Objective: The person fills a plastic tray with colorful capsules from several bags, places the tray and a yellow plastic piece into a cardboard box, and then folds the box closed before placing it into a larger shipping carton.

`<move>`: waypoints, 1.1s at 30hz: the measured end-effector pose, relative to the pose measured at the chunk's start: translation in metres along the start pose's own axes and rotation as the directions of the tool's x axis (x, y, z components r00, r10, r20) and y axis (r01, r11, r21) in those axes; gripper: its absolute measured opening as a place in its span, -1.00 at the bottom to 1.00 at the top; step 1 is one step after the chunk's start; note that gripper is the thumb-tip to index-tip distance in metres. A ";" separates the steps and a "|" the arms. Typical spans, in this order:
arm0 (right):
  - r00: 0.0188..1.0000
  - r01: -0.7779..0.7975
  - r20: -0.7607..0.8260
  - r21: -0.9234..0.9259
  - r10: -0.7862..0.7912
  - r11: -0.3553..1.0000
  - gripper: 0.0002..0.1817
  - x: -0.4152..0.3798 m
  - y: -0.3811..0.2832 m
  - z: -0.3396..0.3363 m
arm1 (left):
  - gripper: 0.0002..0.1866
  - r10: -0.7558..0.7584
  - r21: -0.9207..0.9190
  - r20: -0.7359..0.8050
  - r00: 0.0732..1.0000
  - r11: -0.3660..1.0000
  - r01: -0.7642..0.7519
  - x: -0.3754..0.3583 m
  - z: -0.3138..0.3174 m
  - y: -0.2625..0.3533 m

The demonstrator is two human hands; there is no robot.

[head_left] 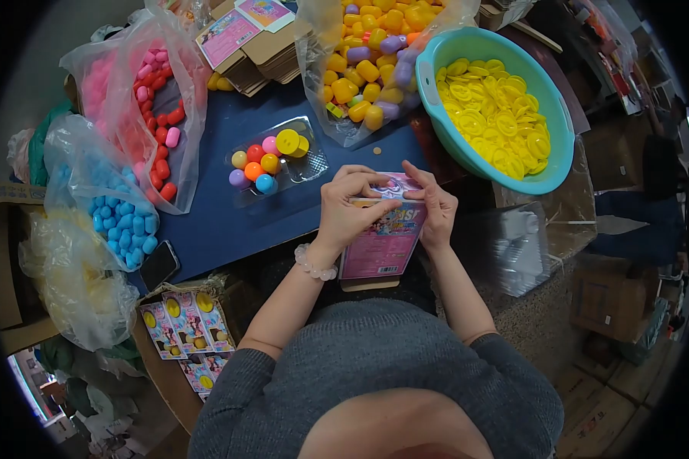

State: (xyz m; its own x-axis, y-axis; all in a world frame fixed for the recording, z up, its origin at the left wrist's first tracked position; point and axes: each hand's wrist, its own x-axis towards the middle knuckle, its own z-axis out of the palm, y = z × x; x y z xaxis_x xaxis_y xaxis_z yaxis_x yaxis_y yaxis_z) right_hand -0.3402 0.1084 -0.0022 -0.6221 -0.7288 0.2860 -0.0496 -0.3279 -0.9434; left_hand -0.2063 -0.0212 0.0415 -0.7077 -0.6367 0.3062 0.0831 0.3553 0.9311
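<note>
Both of my hands are on a pink printed box (381,249) with a barcode, upright near the table's front edge. My left hand (356,200) is closed at its top left, thumb across the upper edge, with a beaded bracelet on the wrist. At the top right, my right hand (432,206) grips the side with its fingers bent over the top. Beyond them on the blue table (230,229) lies a clear plastic tray (308,164) with several coloured pieces and yellow discs (288,141).
Bags of red and pink pieces (161,153) and blue pieces (122,222) stand left. A phone (160,265) lies at the edge above a carton of packed boxes (184,325). Behind are flat cartons (268,57) and a bag of orange pieces (367,69); right, a teal basin (430,92).
</note>
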 end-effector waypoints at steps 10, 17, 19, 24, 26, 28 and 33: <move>0.798 -0.199 0.548 -0.155 0.252 0.968 -0.08 -0.057 -0.025 0.007 | -0.85 -0.223 -0.068 -0.470 0.854 0.974 0.217 -0.058 -0.130 0.043; 0.858 0.163 0.450 0.219 -0.248 0.962 -0.73 -0.006 -0.085 0.125 | -0.80 -0.225 0.568 -0.177 0.958 0.771 0.286 -0.114 -0.144 0.065; 0.754 0.474 0.451 0.128 -0.477 0.871 -0.80 -0.003 -0.079 0.171 | -0.79 -0.236 0.646 -0.136 0.962 0.715 0.267 -0.126 -0.150 0.067; 0.189 0.773 0.901 0.109 -0.390 0.625 -0.82 0.002 -0.080 0.232 | -0.74 -0.270 0.736 -0.130 0.954 0.618 0.275 -0.154 -0.172 0.068; -0.029 0.815 0.976 0.147 -0.214 0.560 -0.86 -0.004 -0.054 0.256 | -0.73 -0.285 0.747 -0.151 0.947 0.595 0.298 -0.171 -0.185 0.066; 0.026 0.753 0.980 0.109 -0.195 0.649 -0.88 0.008 -0.058 0.260 | -0.71 -0.282 0.733 -0.201 0.938 0.592 0.335 -0.182 -0.191 0.062; 0.287 0.676 0.891 0.072 -0.352 0.734 -0.29 0.062 -0.066 0.228 | -0.61 -0.192 0.442 -0.546 0.815 0.761 0.475 -0.164 -0.184 0.083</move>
State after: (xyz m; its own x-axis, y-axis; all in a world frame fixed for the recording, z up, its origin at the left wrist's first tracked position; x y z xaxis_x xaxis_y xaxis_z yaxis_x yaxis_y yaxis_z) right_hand -0.1967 -0.0522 0.1159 0.5347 -0.6296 0.5636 -0.4005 -0.7761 -0.4870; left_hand 0.0452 -0.0131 0.1049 -0.2098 -0.9612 0.1791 -0.5834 0.2700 0.7660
